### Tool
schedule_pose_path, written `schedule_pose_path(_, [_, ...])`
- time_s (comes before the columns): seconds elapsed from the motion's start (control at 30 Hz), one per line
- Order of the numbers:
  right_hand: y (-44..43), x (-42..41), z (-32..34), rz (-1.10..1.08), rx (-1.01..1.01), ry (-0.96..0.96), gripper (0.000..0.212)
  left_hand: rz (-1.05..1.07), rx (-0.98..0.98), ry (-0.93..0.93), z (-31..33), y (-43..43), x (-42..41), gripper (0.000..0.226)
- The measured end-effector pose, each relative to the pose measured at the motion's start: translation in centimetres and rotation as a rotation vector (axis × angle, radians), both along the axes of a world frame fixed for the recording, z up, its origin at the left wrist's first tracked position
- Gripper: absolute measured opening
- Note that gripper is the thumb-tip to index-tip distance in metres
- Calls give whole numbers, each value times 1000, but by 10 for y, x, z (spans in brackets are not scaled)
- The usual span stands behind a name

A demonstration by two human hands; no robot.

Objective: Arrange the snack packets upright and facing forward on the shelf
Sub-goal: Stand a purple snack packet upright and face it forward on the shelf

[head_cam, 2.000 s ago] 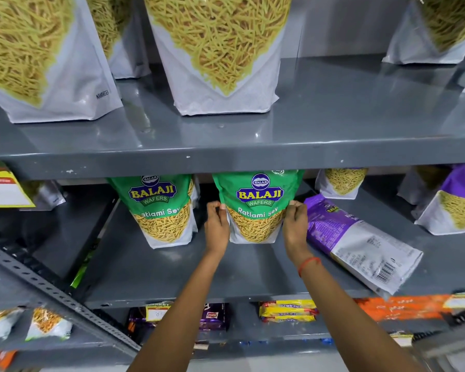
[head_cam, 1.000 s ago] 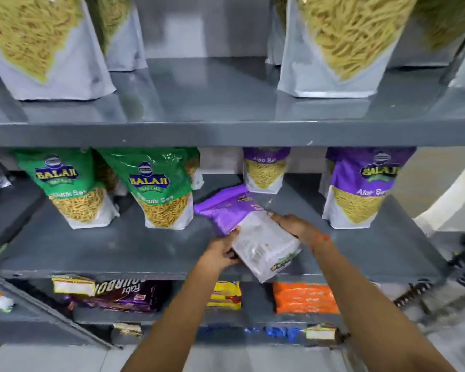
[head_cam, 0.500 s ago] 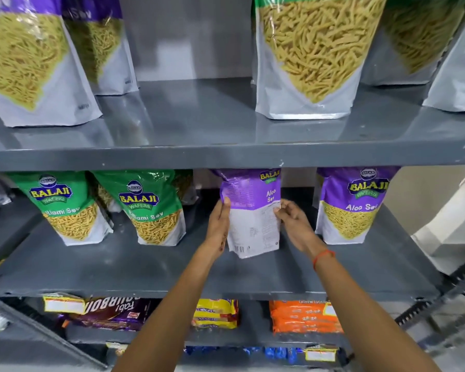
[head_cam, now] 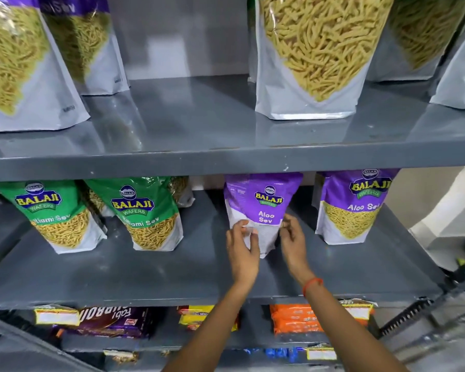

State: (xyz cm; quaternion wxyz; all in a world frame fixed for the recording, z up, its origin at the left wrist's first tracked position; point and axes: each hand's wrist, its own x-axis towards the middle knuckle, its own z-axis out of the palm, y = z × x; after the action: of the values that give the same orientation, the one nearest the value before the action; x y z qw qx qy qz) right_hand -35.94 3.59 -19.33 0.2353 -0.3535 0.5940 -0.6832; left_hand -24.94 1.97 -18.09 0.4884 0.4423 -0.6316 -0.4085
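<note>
A purple Aloo Sev packet (head_cam: 263,200) stands upright on the middle grey shelf (head_cam: 145,269), its side panel with the logo turned toward me and a white printed panel showing on its left. My left hand (head_cam: 242,248) pinches its lower left part and my right hand (head_cam: 293,240) holds its lower right edge. Two green Ratlami Sev packets (head_cam: 51,210) (head_cam: 145,210) stand upright to the left, fronts forward. Another purple Aloo Sev packet (head_cam: 355,205) stands upright to the right, front forward.
The upper shelf (head_cam: 226,157) overhangs the packet tops and carries large sev pouches (head_cam: 312,49). More packets stand behind the green ones. Below lie flat orange (head_cam: 293,318), yellow (head_cam: 196,315) and dark purple (head_cam: 110,320) packs. A metal upright (head_cam: 414,312) runs at right.
The purple packet, lying flat 2 s ago, was lifted and stood up by both hands. Since half a second ago it has turned, showing more of its logo panel, and my hands slid lower.
</note>
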Motion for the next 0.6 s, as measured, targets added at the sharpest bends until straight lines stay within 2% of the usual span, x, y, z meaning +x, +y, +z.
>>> schedule_pose_path(0.07, [4, 9, -6, -9, -12, 14, 27, -15, 86, 25, 2, -12, -1, 34])
schedule_pose_path(0.17, [6, 27, -9, -7, -37, -29, 24, -148, 190, 73, 5, -24, 5, 63])
schedule_pose_path(0.27, [3, 43, -15, 59, -25, -70, 20, -309, 278, 184, 4, -33, 11, 75])
schedule_pose_path(0.33, [0, 52, -16, 131, 9, -98, 23, -286, 281, 154, 2, -43, 11, 80])
schedule_pose_path(0.4, [-2, 53, -17, 111, 20, -126, 23, -284, 260, 127, -2, -56, 13, 70])
schedule_pose_path(0.53, [-9, 21, -19, -321, -5, -236, 11, -433, 314, 140, 3, -76, 27, 43])
schedule_pose_path(0.6, [-19, 9, -6, -245, 50, -347, 29, -534, 405, 196, 3, -83, 34, 31])
